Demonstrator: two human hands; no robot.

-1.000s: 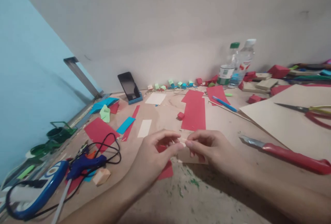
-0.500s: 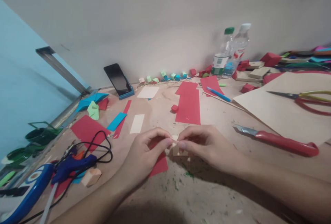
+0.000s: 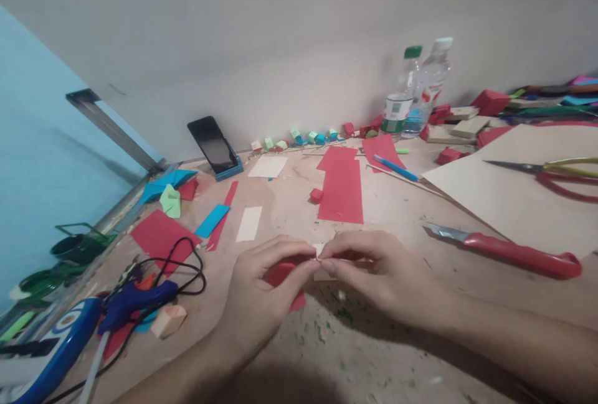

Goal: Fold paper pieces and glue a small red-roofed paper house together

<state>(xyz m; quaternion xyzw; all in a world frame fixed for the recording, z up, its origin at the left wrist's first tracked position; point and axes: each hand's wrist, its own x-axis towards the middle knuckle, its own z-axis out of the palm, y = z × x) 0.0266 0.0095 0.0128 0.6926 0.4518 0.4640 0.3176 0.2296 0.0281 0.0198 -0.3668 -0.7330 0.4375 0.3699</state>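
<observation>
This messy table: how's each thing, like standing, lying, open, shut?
Phone: leaning in blue stand, screen dark
Green-capped bottle: upright, cap on
White-capped bottle: upright, cap on
Red-handled knife: lying, blade bare
Scissors: lying on cream paper
Blue pen: lying down
Glue gun: lying, on or off unclear
Left hand: pinching a small pale piece, mostly hidden
Right hand: pinching it too
</observation>
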